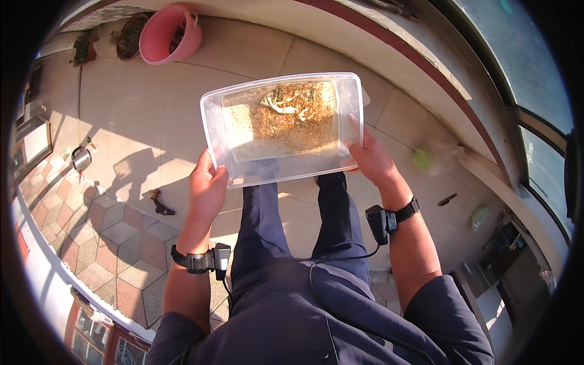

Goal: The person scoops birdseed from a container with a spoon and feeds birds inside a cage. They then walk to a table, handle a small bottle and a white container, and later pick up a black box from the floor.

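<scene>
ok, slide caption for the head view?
Left hand and right hand hold a translucent plastic bin of loose brown bits above a tiled floor.

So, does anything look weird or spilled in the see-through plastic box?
Nothing clearly spilled. But inside the clear, rectangular plastic box, limp, pale, stringy scraps lie bunched on loose, golden-brown crumbs. That looks a bit odd because everything's jumbled and unevenly spread.

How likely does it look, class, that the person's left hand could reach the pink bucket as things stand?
Probably not: the left hand grips the clear plastic tub, and the pink bucket stands on the floor farther ahead, seemingly out of reach.
</scene>
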`<act>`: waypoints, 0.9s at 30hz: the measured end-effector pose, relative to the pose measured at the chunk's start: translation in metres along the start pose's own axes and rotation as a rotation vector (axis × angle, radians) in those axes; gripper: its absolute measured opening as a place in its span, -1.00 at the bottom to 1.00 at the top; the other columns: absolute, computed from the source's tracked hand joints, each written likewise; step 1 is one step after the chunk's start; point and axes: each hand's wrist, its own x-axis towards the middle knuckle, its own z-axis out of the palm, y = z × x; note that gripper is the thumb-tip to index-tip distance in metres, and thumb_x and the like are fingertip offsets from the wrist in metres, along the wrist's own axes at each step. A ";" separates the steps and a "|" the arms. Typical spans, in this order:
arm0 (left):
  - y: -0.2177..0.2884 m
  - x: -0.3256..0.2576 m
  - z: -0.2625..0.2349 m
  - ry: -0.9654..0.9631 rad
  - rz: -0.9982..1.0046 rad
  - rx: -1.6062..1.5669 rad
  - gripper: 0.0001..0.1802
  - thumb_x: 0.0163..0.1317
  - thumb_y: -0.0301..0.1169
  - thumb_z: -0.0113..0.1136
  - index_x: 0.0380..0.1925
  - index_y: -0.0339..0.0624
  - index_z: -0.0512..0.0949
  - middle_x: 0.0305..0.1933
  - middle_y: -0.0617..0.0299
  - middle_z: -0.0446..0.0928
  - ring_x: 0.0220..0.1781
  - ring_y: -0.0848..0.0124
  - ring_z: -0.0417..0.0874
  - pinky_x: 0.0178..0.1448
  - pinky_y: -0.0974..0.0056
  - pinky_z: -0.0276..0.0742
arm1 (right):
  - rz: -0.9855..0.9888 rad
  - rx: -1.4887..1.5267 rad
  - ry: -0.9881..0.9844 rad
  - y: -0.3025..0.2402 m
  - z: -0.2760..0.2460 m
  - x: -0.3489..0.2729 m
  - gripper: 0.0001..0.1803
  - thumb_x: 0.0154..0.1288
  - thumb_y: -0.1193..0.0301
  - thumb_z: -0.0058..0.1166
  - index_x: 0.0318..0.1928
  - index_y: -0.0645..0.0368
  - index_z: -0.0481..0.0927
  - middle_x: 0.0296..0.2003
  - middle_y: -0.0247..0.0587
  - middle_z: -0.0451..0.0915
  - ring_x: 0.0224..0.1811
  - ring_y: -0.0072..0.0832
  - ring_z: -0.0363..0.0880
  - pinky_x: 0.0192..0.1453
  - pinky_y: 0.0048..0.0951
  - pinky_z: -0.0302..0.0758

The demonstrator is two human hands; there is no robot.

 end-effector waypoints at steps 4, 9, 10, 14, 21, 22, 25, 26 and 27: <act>0.032 0.001 -0.006 0.040 0.028 0.079 -0.33 0.38 -0.62 -0.03 0.52 -0.28 0.21 0.39 -0.01 0.47 0.09 0.45 0.64 0.00 0.36 0.65 | -0.034 0.043 0.032 -0.008 0.002 -0.004 -0.30 0.43 0.43 -0.08 0.57 0.02 0.23 -0.12 -0.16 0.70 -0.36 -0.46 0.73 -0.37 -0.43 0.72; 0.055 -0.009 -0.011 0.066 0.086 0.119 -0.35 0.38 -0.63 -0.04 0.50 -0.29 0.25 0.31 0.03 0.54 0.06 0.46 0.66 -0.01 0.34 0.68 | -0.053 0.120 0.013 -0.018 0.005 -0.012 -0.29 0.45 0.41 -0.04 0.59 -0.03 0.21 -0.08 -0.27 0.69 -0.36 -0.54 0.69 -0.40 -0.47 0.67; 0.058 -0.010 -0.012 0.068 0.115 0.123 -0.35 0.37 -0.64 -0.04 0.49 -0.30 0.26 0.30 0.04 0.55 0.05 0.46 0.66 -0.01 0.34 0.68 | -0.043 0.106 -0.008 -0.020 0.003 -0.015 -0.28 0.46 0.40 -0.03 0.60 -0.03 0.18 -0.03 -0.27 0.67 -0.34 -0.55 0.69 -0.38 -0.48 0.65; 0.072 -0.017 -0.014 0.108 0.128 0.148 -0.35 0.36 -0.66 -0.04 0.49 -0.29 0.27 0.27 0.06 0.58 0.03 0.47 0.67 0.01 0.35 0.66 | -0.040 0.110 -0.015 -0.031 0.002 -0.026 -0.26 0.48 0.37 0.00 0.62 -0.03 0.13 0.10 -0.27 0.64 -0.31 -0.57 0.70 -0.33 -0.48 0.62; 0.090 -0.029 -0.016 0.169 0.222 0.141 -0.42 0.36 -0.62 0.03 0.41 -0.22 0.43 -0.10 0.36 0.67 -0.35 0.72 0.46 -0.22 0.50 0.46 | -0.025 0.138 -0.002 -0.046 0.004 -0.043 -0.26 0.48 0.34 0.01 0.62 -0.08 0.14 0.09 -0.23 0.66 -0.29 -0.53 0.71 -0.30 -0.46 0.61; 0.092 -0.030 -0.017 0.179 0.230 0.159 -0.42 0.36 -0.62 0.04 0.41 -0.21 0.43 -0.14 0.37 0.66 -0.37 0.73 0.44 -0.25 0.50 0.44 | -0.032 0.137 0.002 -0.047 0.004 -0.045 -0.26 0.48 0.34 0.00 0.62 -0.08 0.14 0.08 -0.23 0.66 -0.30 -0.53 0.71 -0.30 -0.46 0.61; 0.100 -0.035 -0.019 0.196 0.234 0.225 -0.42 0.35 -0.61 0.06 0.40 -0.20 0.45 -0.23 0.41 0.64 -0.40 0.73 0.42 -0.28 0.50 0.43 | -0.044 0.134 0.011 -0.047 0.003 -0.049 -0.26 0.48 0.34 0.00 0.61 -0.07 0.14 0.07 -0.21 0.66 -0.30 -0.52 0.71 -0.30 -0.47 0.61; 0.102 -0.036 -0.019 0.206 0.231 0.243 -0.42 0.35 -0.61 0.06 0.40 -0.20 0.45 -0.26 0.42 0.63 -0.41 0.73 0.43 -0.28 0.49 0.43 | -0.041 0.135 0.011 -0.046 0.003 -0.050 -0.26 0.48 0.35 0.00 0.61 -0.07 0.14 0.07 -0.20 0.66 -0.31 -0.52 0.71 -0.30 -0.46 0.61; 0.105 -0.038 -0.019 0.203 0.238 0.238 -0.42 0.35 -0.60 0.06 0.40 -0.19 0.45 -0.28 0.42 0.62 -0.41 0.73 0.43 -0.29 0.49 0.42 | -0.051 0.138 0.009 -0.046 0.003 -0.050 -0.26 0.48 0.35 -0.01 0.61 -0.07 0.14 0.08 -0.19 0.66 -0.31 -0.51 0.71 -0.29 -0.46 0.61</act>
